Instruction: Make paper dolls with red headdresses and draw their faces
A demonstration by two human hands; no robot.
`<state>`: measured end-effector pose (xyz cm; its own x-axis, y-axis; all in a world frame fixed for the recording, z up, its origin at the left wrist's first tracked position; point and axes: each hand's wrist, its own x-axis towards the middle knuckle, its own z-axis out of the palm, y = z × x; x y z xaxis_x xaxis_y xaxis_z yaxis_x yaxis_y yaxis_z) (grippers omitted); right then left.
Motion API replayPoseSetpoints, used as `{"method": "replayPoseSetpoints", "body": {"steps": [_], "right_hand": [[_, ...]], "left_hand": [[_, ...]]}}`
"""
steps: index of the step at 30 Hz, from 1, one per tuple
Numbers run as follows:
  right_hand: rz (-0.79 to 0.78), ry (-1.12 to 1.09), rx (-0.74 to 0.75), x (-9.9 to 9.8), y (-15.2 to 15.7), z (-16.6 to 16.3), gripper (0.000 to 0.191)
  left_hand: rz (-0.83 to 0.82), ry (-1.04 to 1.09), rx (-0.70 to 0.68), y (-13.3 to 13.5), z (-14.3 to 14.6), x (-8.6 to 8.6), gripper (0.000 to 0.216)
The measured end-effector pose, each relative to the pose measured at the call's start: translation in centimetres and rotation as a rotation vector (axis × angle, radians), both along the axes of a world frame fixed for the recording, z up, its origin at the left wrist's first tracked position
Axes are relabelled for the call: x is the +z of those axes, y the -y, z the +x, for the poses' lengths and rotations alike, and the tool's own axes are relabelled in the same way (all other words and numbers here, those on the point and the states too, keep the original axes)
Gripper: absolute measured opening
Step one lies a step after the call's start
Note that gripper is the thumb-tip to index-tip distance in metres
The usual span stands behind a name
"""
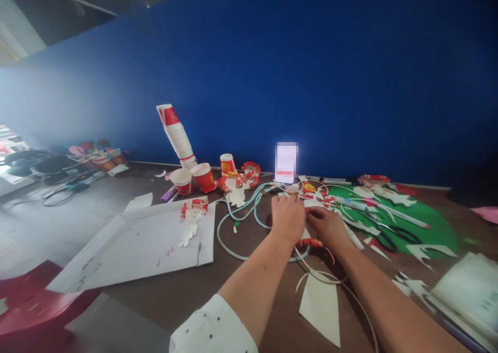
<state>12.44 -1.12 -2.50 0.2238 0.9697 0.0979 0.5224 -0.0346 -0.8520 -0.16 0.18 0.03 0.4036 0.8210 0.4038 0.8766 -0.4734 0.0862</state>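
Note:
My left hand [288, 218] is closed, its back toward me and its fingertips hidden. My right hand [330, 229] is beside it with thumb and fingers pinched together; a small bit of red shows at the fingertips, too little to name. Red and white cut paper [315, 199] lies just beyond both hands. Below them is a rolled red strip [310, 243]. A white cable [322, 277] loops under my right wrist, over a pale paper piece [321, 306]. A light-blue cable [223, 239] curls left of my left hand. A lit phone [286, 163] stands behind the hands.
Red paper cups [203, 177] and a leaning cup stack [179, 140] stand by the blue partition [330, 78]. A white board [143, 244] holds a paper cut-out [191, 223]. Black-handled scissors [402, 232] and scraps lie on a green sheet [439, 226] at right.

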Motion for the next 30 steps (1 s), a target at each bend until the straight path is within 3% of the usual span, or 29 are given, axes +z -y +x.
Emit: {"method": "replayPoseSetpoints", "body": {"steps": [30], "right_hand": [[-0.004,-0.037,0.004,-0.2,-0.12,-0.07,0.03]], "left_hand": [[0.013,-0.025,-0.005,-0.18,0.13,-0.25,0.023]]}}
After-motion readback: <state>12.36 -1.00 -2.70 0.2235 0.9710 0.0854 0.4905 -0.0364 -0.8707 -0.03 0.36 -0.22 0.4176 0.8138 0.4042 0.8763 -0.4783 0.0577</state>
